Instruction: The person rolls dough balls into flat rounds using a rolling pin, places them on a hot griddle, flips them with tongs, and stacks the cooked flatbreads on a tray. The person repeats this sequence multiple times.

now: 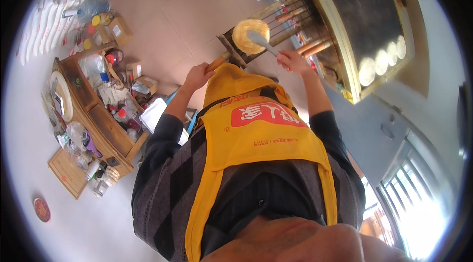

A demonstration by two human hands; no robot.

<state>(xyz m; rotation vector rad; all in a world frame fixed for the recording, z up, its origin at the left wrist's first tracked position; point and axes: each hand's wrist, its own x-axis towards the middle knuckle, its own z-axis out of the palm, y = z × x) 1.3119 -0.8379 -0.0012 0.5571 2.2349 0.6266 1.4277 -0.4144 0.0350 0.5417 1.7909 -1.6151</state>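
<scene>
My left hand [198,76] is closed around a wooden handle [218,61] at the near end of a metal rack [271,10], which extends from beneath a dark griddle [360,7]. In my right hand [294,62] is a grey spatula [260,39]. Its blade overlaps the face of a round browned flatbread [244,32] at the rack's near end. Whether the bread rests on the bars or is lifted cannot be told. Several pale dough rounds [381,63] lie along the griddle's near right side.
More wooden handles [314,47] stick out below the griddle. To the left stands a wooden cabinet [111,129] crowded with bags and bottles. Behind it are a cardboard box [120,31], a large blue water bottle [92,9] and stacked white sacks [55,14]. A grey cabinet [369,132] stands at right.
</scene>
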